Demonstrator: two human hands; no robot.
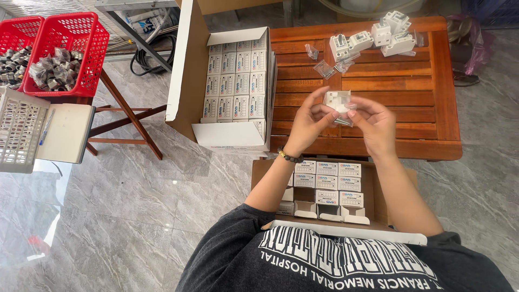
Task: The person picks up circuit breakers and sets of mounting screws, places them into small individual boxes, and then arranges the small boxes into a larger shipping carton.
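My left hand (312,119) and my right hand (374,122) are raised together over the wooden table (416,97), both gripping one small white plastic part (336,100) between the fingertips. A small clear plastic bag (341,121) hangs under that part, against my right fingers. Several more white plastic parts (378,35) lie in a heap at the table's far side, with a few small clear bags (324,67) beside them. A bead bracelet sits on my left wrist.
A cardboard carton (235,81) packed with small white boxes stands at the table's left end. Another carton (327,186) of small boxes, some open, sits between my lap and the table. Red baskets (65,51) of bagged parts and a white basket (19,130) stand left.
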